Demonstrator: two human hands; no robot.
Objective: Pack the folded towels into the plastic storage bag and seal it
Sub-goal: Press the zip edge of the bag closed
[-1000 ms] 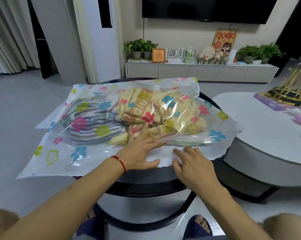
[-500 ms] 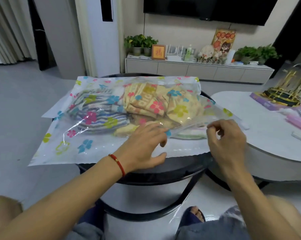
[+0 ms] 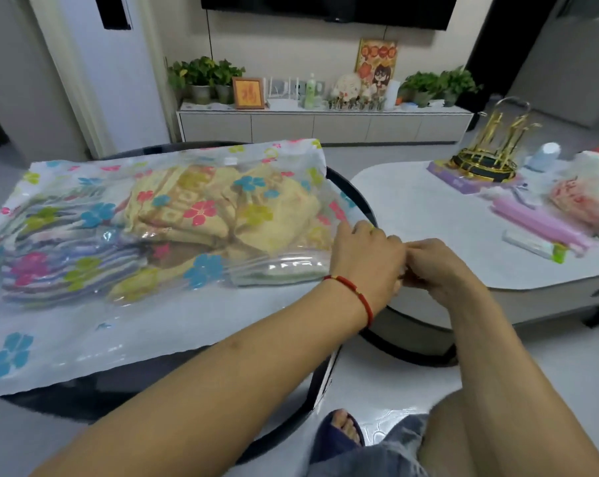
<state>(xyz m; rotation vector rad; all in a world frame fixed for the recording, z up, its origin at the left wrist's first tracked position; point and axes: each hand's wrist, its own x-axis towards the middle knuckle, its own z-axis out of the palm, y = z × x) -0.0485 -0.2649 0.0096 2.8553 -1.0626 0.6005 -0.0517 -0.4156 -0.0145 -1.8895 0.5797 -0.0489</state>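
A clear plastic storage bag printed with coloured flowers lies flat on a round dark table. Inside it lie folded towels: a yellow one in the middle, a striped blue and white one at the left, a pale green one at the front right. My left hand, with a red cord on the wrist, and my right hand meet at the bag's right edge. Both pinch that edge, fingers closed on it. The bag's edge itself is hidden under the fingers.
A white low table stands to the right, touching the round one, with a gold rack, a pink tube and a small white and green box. A TV cabinet with plants is at the back. My slippered foot is below.
My left hand has left the bag's front and slid right to join my right hand at the bag's right edge. The view has turned right.
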